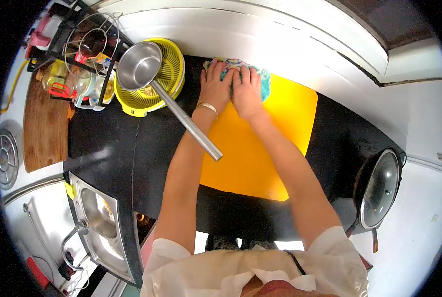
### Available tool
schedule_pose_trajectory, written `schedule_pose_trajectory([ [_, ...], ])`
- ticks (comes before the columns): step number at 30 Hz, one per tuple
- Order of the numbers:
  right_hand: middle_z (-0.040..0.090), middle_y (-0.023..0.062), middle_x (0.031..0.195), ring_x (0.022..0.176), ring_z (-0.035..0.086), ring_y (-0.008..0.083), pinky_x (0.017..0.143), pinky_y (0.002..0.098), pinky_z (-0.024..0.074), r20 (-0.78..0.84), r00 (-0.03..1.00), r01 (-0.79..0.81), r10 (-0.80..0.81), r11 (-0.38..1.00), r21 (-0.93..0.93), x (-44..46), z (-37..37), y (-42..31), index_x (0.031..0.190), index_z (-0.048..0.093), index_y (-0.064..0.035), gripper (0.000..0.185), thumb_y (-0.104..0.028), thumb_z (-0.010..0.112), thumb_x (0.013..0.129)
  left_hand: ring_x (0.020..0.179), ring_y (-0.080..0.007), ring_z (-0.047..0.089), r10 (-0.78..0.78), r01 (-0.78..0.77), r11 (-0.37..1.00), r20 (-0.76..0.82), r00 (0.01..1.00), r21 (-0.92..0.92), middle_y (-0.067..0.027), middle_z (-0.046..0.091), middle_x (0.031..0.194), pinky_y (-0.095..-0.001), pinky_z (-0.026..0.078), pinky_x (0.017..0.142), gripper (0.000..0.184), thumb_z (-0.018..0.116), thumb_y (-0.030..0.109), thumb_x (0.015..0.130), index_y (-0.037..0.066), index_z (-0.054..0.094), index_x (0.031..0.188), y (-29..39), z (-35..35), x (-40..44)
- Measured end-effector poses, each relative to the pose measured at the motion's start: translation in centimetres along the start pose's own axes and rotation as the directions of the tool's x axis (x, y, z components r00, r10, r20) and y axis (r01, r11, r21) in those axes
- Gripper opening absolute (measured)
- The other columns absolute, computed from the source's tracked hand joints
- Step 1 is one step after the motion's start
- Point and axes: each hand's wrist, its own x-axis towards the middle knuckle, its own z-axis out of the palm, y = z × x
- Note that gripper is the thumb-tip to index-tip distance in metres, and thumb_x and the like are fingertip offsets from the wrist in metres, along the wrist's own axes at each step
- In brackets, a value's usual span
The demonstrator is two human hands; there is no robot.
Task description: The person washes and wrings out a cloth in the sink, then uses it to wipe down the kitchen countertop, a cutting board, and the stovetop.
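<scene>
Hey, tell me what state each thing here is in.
Orange sheet: lying flat
Cloth: partly over the sheet
Left hand: open, on the cloth
Right hand: open, on the cloth
Yellow colander: upright
Metal dipper: resting on the colander
Pan: covered
Glass lid: on the pan
Faucet: can't tell whether running

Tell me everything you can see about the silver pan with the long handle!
The silver pan is round and shiny, and looks like metal, with its inside facing up. Its long, straight handle looks like a metal tube. The round part rests on the yellow basket. The handle slants out over the black counter, its tip over the orange mat. Nobody is holding it.
</scene>
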Motion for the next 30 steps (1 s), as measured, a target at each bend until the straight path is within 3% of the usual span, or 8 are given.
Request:
schedule_pose_trajectory([
  [3,0.047,0.0232,0.141,0.129,0.043,0.0462,0.109,0.0587,0.0362,0.023,0.998,0.054,-0.054,0.999,-0.004,0.5,-1.2,0.5,0.130,0.056,0.0061,0.046,-0.008,0.058,0.087,0.136,-0.0339,0.042,0.029,-0.030,0.999,-0.036,0.999,-0.018,-0.0125,0.050,0.139,-0.0586,0.034,0.108,0.033,0.057,0.016,0.092,0.015,0.064,0.124,0.2,-0.6,0.4],
  [6,0.052,0.0204,0.137,0.126,0.046,0.0427,0.105,0.0585,0.0390,0.251,0.965,0.033,-0.078,0.983,0.178,1.1,-4.4,1.1,0.126,0.059,0.0037,0.044,-0.007,0.061,0.084,0.119,-0.0329,0.052,0.073,-0.066,0.988,-0.045,0.996,0.143,-0.0114,0.055,0.129,-0.0543,0.038,0.101,0.024,0.059,0.014,0.089,0.011,0.066,0.112,1.7,-1.7,-0.7],
  [10,0.056,0.0150,0.130,0.127,0.046,0.0362,0.098,0.0529,0.0431,0.107,0.965,0.236,-0.240,0.970,0.049,-6.9,-5.0,-3.4,0.121,0.063,-0.0014,0.042,-0.010,0.064,0.080,0.121,-0.0357,0.050,0.023,-0.027,0.986,0.026,0.999,0.166,-0.0121,0.055,0.130,-0.0523,0.039,0.098,0.042,0.068,0.010,0.081,0.011,0.064,0.122,2.4,-6.1,-9.7],
  [14,0.057,0.0117,0.130,0.128,0.044,0.0352,0.096,0.0519,0.0431,0.331,0.888,0.311,-0.319,0.947,0.078,-13.8,-8.4,-9.0,0.118,0.066,-0.0060,0.038,-0.014,0.065,0.081,0.114,-0.0370,0.051,-0.085,0.075,0.989,0.076,0.993,0.130,-0.0135,0.055,0.124,-0.0514,0.040,0.091,0.050,0.071,0.008,0.076,0.007,0.062,0.124,4.3,-9.6,-21.0],
  [19,0.060,0.0144,0.122,0.115,0.054,0.0356,0.095,0.0494,0.0457,0.207,0.957,0.087,-0.204,0.880,0.468,-21.8,-13.3,-8.8,0.108,0.068,-0.0041,0.029,-0.008,0.065,0.079,0.105,-0.0374,0.055,-0.077,0.079,0.991,0.023,0.997,-0.108,-0.0141,0.058,0.113,-0.0502,0.043,0.087,0.036,0.063,0.001,0.078,0.005,0.065,0.114,11.1,-10.7,-28.0],
  [22,0.062,0.0161,0.115,0.107,0.057,0.0366,0.094,0.0474,0.0469,0.210,0.975,-0.030,-0.069,0.899,0.437,-21.5,-17.1,-5.4,0.104,0.068,-0.0034,0.027,-0.003,0.066,0.076,0.102,-0.0388,0.055,-0.106,0.091,0.942,-0.031,0.994,-0.323,-0.0165,0.060,0.110,-0.0493,0.045,0.087,0.031,0.063,0.001,0.080,0.003,0.067,0.111,15.3,-10.3,-26.0],
  [26,0.064,0.0161,0.112,0.104,0.058,0.0380,0.092,0.0479,0.0480,-0.062,0.990,0.138,-0.125,0.933,0.333,-13.1,-23.7,-0.9,0.101,0.069,-0.0038,0.028,0.001,0.066,0.074,0.103,-0.0417,0.055,-0.081,-0.025,0.907,-0.233,0.969,-0.420,-0.0204,0.058,0.110,-0.0498,0.046,0.088,0.030,0.059,-0.001,0.081,0.001,0.065,0.110,19.0,-13.7,-15.5],
  [30,0.062,0.0146,0.117,0.112,0.056,0.0369,0.096,0.0469,0.0469,-0.365,0.849,0.459,-0.383,0.876,0.148,0.6,-31.9,-2.1,0.106,0.069,-0.0053,0.029,0.000,0.065,0.078,0.107,-0.0432,0.054,-0.071,-0.155,0.945,-0.645,0.761,-0.286,-0.0233,0.060,0.109,-0.0497,0.045,0.092,0.027,0.059,-0.001,0.083,0.000,0.064,0.110,18.5,-21.5,-3.8],
])
